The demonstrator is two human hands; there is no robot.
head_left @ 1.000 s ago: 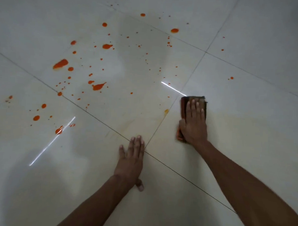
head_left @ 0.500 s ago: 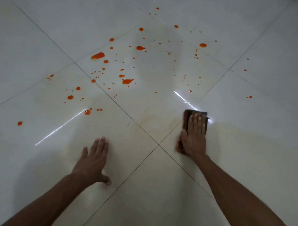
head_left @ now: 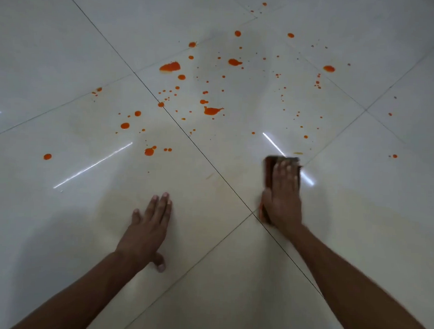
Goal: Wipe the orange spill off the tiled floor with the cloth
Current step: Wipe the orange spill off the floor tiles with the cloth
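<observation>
Orange spill (head_left: 213, 110) lies as blots and many small drops over the white tiled floor (head_left: 67, 48), mostly beyond my hands at the centre and left. A folded dark brown cloth (head_left: 268, 171) lies flat on the floor at the right of centre. My right hand (head_left: 282, 193) presses on the cloth with straight fingers and covers most of it; this hand is motion-blurred. My left hand (head_left: 148, 227) rests flat on a tile at lower centre, fingers straight, with nothing under it.
Dark grout lines (head_left: 206, 156) cross the floor diagonally and meet just left of the cloth. A faint yellowish smear (head_left: 345, 205) tints the tiles around and right of the cloth. Bright light streaks (head_left: 93, 165) reflect off the glossy tiles.
The view has swung, so the spill now sits more central. My right hand with the cloth has slid slightly along the floor. My left hand has shifted left off the grout line.
</observation>
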